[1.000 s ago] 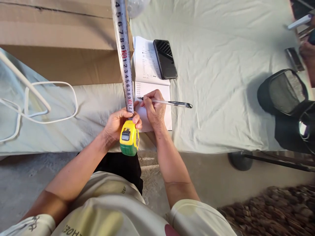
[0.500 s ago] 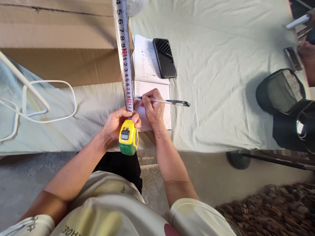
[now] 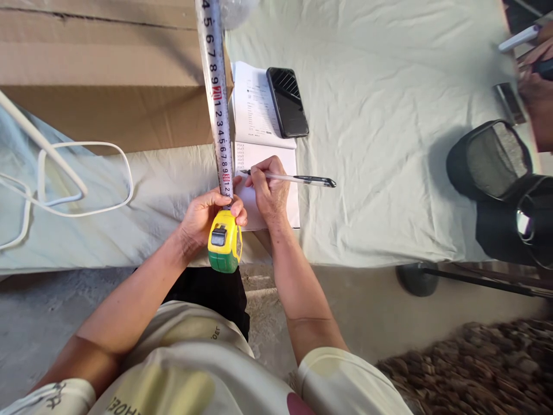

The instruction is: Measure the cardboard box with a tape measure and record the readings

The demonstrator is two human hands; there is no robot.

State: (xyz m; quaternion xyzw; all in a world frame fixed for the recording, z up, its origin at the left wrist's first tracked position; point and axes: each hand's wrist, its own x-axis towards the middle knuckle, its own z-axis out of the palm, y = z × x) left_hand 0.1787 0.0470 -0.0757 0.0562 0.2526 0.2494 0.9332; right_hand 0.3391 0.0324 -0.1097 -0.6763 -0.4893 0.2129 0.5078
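Observation:
My left hand is closed round the blade of a yellow and green tape measure, just above its case. The pulled-out blade runs up past the edge of a cardboard box and out of the top of the view. In my right hand is a pen, pinched between thumb and fingers with its tip on or just over the page. Beneath it lies an open notebook with rows of writing. A black phone rests on the notebook's upper page.
A white cable loops over the pale cloth at the left. On the right are a black cap, a small dark cylinder and another person's hand. A brown shaggy pile lies on the floor.
My hands keep nearly the same pose, with the pen tilting very slightly. At the far right, the other person's hand has shifted further into view.

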